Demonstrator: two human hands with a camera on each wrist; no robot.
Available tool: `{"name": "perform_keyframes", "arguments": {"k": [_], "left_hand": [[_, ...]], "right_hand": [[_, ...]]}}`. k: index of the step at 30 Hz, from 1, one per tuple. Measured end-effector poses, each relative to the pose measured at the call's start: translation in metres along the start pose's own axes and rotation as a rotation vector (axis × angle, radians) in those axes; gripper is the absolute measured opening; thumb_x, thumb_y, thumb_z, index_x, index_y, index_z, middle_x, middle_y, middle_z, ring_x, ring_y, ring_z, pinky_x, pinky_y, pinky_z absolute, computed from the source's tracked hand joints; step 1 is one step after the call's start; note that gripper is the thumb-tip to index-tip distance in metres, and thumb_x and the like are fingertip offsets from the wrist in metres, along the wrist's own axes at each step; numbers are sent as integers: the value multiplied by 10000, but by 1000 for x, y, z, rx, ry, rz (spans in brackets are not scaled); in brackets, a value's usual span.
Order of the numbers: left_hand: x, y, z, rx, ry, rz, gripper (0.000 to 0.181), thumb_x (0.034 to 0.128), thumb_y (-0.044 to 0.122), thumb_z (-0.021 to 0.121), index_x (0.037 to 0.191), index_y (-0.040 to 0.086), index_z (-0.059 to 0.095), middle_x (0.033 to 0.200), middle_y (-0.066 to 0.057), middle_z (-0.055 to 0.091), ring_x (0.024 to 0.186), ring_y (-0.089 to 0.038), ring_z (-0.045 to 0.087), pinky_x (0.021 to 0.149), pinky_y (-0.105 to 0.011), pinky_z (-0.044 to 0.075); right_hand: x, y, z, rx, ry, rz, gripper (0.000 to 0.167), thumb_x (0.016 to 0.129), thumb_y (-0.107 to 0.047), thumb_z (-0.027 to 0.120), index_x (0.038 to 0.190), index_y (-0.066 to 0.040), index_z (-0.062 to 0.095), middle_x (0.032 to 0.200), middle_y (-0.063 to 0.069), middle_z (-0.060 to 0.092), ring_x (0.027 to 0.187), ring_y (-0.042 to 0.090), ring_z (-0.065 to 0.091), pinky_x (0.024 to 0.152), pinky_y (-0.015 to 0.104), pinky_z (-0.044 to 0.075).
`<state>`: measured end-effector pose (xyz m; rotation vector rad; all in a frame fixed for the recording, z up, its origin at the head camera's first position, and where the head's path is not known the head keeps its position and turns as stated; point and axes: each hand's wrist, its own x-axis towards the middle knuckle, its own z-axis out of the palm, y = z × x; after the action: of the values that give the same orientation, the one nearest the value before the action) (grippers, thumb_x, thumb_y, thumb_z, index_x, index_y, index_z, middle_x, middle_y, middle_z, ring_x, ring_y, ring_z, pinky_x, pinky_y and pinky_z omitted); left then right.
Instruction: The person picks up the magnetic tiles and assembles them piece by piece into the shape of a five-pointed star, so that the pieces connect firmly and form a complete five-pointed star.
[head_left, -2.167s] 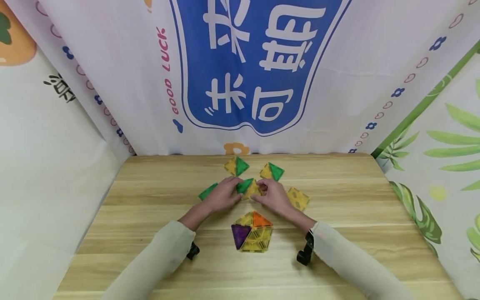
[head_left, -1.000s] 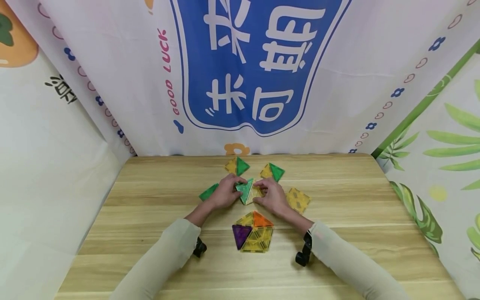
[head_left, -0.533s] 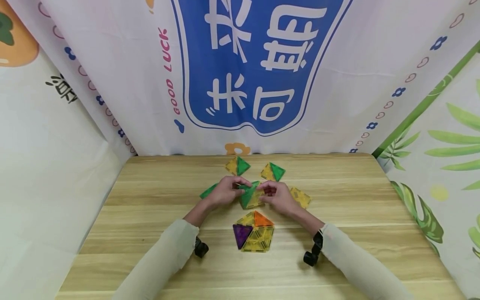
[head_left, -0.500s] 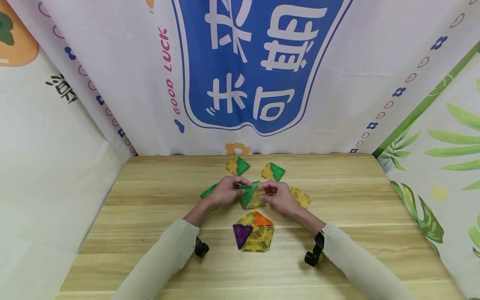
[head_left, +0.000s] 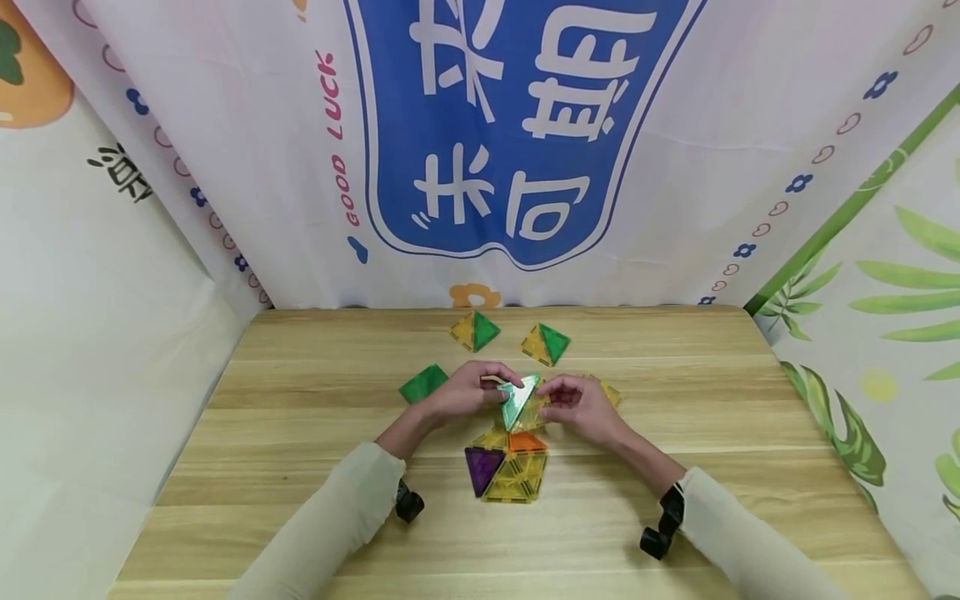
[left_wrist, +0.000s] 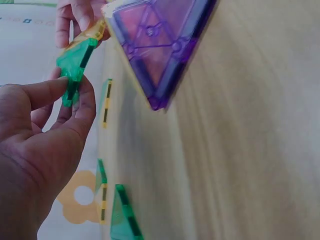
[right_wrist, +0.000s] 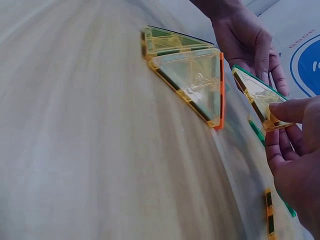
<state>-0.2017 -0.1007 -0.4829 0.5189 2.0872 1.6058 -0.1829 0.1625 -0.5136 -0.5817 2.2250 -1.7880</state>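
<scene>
In the head view my left hand pinches a green triangular magnetic tile, thumb on one face. My right hand pinches the yellow triangular magnetic tile that meets it edge to edge. This joined pair is held up in the air, as the left wrist view shows with the green tile. Just below, partly covered by the pair in the head view, sits a five-sided build of tiles with a purple triangle, an orange triangle and several yellow triangles.
Two yellow-and-green pairs lie at the back, one left and one right. A green pair lies beside the left forearm. Yellow tiles are partly hidden behind the right hand. A printed curtain hangs along the table's far edge.
Both hands have brought the green-and-yellow pair toward me and to the right, so that it overlaps the back of the five-sided build. The pair has tilted; the other tiles stay put.
</scene>
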Motion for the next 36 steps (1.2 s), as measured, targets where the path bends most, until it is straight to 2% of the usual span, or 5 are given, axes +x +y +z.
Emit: {"name": "perform_keyframes", "arguments": {"k": [11, 15, 26, 32, 36], "left_hand": [[1, -9, 13, -13, -42, -61, 215, 1034, 13, 616, 1223, 61, 708, 1326, -79, 638, 1195, -216, 637, 978, -365, 555], [1, -10, 16, 29, -47, -44, 208, 1032, -14, 612, 1211, 53, 697, 1237, -80, 660, 1114, -199, 631, 943, -339, 547], [-5, -11, 21, 266, -56, 26, 150, 1045, 37, 640, 1160, 83, 725, 1123, -32, 733, 1055, -142, 683, 925, -305, 565], [-22, -9, 17, 364, -21, 94, 157, 1072, 119, 633, 1195, 57, 709, 1149, -43, 725, 1040, -167, 692, 902, -333, 581], [-40, -7, 16, 443, -3, 132, 268, 1063, 193, 668, 1264, 16, 677, 1228, -106, 700, 1083, -232, 680, 930, -403, 583]], "right_hand": [[-16, 8, 3, 157, -18, 36, 308, 886, 72, 793, 1167, 83, 667, 1146, 202, 692, 980, 202, 715, 856, 296, 621], [-18, 11, 4, 141, -17, 26, 310, 878, 80, 795, 1160, 75, 665, 1126, 181, 697, 977, 210, 721, 844, 298, 627], [-25, 9, 6, -104, -2, -25, 292, 850, -9, 873, 1082, 0, 696, 1065, 161, 705, 891, 211, 730, 792, 290, 632], [-21, 5, 2, -302, 41, -183, 405, 817, -67, 917, 1166, -56, 710, 1279, 183, 658, 1050, 303, 686, 863, 384, 623], [-16, 3, -1, -454, -3, -319, 404, 821, -96, 920, 1182, -90, 737, 1368, 182, 647, 1224, 317, 620, 960, 487, 571]]}}
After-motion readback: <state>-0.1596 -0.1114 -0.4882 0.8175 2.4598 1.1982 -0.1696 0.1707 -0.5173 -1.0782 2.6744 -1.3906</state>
